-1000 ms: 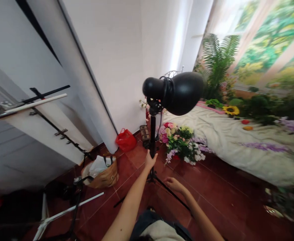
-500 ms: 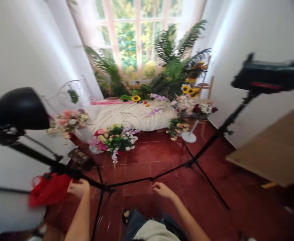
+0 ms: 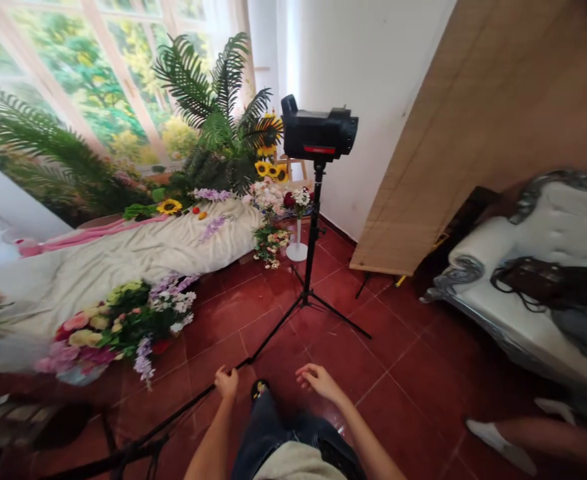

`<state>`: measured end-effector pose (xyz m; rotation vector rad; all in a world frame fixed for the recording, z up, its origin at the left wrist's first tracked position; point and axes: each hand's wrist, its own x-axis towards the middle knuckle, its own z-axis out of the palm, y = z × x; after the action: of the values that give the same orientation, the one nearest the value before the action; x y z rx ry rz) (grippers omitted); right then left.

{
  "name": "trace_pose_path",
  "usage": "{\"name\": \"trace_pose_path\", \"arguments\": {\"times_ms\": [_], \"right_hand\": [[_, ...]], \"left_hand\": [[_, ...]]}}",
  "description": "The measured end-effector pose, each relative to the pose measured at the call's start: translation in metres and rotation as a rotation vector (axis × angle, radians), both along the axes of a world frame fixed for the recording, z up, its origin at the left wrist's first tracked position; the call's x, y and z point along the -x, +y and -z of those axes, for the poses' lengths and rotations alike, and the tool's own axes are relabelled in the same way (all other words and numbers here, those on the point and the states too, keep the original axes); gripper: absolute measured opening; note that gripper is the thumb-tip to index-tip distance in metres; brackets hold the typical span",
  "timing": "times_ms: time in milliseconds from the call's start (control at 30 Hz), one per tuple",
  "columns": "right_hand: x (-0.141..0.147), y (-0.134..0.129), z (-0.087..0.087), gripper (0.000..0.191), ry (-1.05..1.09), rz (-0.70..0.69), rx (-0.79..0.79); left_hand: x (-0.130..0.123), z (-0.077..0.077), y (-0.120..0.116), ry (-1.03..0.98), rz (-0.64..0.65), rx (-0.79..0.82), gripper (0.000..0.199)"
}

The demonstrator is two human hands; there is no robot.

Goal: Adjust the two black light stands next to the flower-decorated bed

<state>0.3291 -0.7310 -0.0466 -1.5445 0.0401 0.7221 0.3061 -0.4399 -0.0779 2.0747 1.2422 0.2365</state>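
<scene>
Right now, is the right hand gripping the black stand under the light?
No, the right hand is open and empty, with red floor tiles visible between it and the black stand.

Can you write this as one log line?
left hand: by stand leg, contact unclear | right hand: empty, above floor | ahead: light on tripod

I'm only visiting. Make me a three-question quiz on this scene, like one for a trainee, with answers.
1. True or false: the boxy black device with a red stripe sits atop a slim black three-legged stand.
2. What colour is the upholstery of the silver-framed tufted sofa? A) red B) white C) green
3. What does the person's bare right hand hold?

Key: 1. True. 2. B. 3. Nothing visible.
</scene>
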Motion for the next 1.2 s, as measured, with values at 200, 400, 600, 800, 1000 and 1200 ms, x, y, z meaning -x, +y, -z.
{"name": "trace_pose_path", "arguments": {"times_ms": [200, 400, 600, 800, 1000, 1200], "right_hand": [[-0.042, -0.029, -0.001, 0.046, 0.035, 0.133, -0.026], [-0.134, -0.028, -0.029, 0.032, 0.057, 0.156, -0.058], [-0.284, -0.026, -0.101, 0.027, 0.068, 0.299, -0.243], [-0.414, -0.04, -0.147, 0.021, 0.17, 0.535, -0.7], [-0.464, -0.05, -0.145, 0.033, 0.322, 0.459, -0.699], [-0.479, -0.057, -0.13, 0.03, 0.417, 0.28, -0.79]], "left_hand": [[-0.145, -0.013, -0.04, -0.288, 0.324, 0.322, 0.026], [-0.278, -0.054, -0.054, -0.497, 0.632, 0.432, 0.028], [-0.415, -0.153, -0.074, -0.689, 0.83, 0.42, 0.031], [-0.495, -0.206, -0.114, -0.793, 1.092, 0.448, 0.036], [-0.532, -0.204, -0.173, -0.715, 1.221, 0.495, 0.045], [-0.555, -0.185, -0.217, -0.68, 0.966, 0.564, 0.039]]}}
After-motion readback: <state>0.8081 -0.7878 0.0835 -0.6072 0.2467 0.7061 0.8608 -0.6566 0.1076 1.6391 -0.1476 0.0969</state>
